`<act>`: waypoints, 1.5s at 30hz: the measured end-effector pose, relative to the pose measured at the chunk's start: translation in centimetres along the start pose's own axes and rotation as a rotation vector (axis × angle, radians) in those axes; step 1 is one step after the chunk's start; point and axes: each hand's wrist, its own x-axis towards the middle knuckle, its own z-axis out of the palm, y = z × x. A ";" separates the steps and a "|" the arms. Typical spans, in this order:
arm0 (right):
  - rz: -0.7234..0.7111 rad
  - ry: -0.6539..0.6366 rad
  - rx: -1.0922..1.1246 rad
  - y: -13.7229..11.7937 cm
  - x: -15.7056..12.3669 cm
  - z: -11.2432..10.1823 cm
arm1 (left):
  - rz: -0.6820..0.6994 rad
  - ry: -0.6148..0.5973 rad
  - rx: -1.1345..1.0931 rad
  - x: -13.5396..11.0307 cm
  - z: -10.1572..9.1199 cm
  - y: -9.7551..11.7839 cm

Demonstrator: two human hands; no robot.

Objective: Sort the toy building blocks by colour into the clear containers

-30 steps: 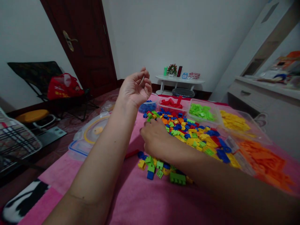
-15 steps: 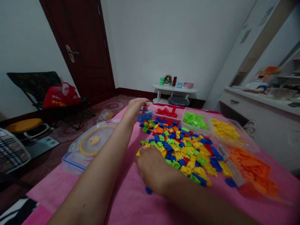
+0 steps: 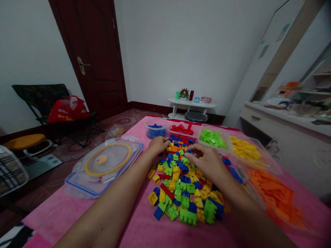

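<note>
Reaching forward over a pink cloth (image 3: 139, 227) that covers the whole surface, we have both hands at the far end of a loose pile of blocks (image 3: 182, 193) in blue, yellow, green, red and orange. Our left hand (image 3: 157, 144) lies knuckles-up on the pile's far left edge, fingers curled under; whether it holds a block we cannot tell. Our right hand (image 3: 207, 163) hovers just beside it over the middle of the pile, fingertips drawn together low among the blocks, and we cannot tell whether they grip one.

Beyond the pile stands a row of clear tubs, each with one colour: a round tub of blue blocks (image 3: 155, 129), then red (image 3: 182, 130), green (image 3: 213, 136), yellow (image 3: 241, 146) and orange (image 3: 274, 193) along the right edge. A stack of clear lids (image 3: 106, 165) lies at the cloth's left side.

Around us are pale walls, a dark wooden door (image 3: 95, 58), a folding chair (image 3: 41, 94) with a red bag (image 3: 67, 105) on it, a yellow stool (image 3: 24, 141), a small white table (image 3: 191, 102) against the back wall and a white counter (image 3: 284, 120) on the right.
</note>
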 end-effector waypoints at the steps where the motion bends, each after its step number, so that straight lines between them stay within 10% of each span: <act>1: 0.012 0.029 0.033 0.6 0.3 -0.5 | -0.002 -0.082 -0.077 0.0 -0.4 0.2; 5: 0.074 0.091 0.170 1.8 1.0 -1.7 | -0.010 -0.288 -0.294 0.5 -1.9 0.5; 11: 0.101 0.114 0.223 2.2 1.0 -1.7 | 0.242 0.086 0.002 1.9 0.1 -0.8; 21: 0.058 0.006 0.192 1.7 0.5 -0.2 | 0.186 -0.167 -0.174 1.4 -0.4 -0.3; 28: -0.046 -0.268 -0.286 -0.9 -1.2 0.3 | 0.226 -0.242 -0.182 0.5 -2.5 1.8; 38: 0.016 -0.412 -0.612 -1.0 -1.7 0.9 | 0.149 -0.602 0.395 -1.7 -5.7 3.5; 45: 0.004 -0.407 -0.594 -0.7 -1.8 1.0 | 0.211 -0.607 0.545 -1.7 -5.2 4.1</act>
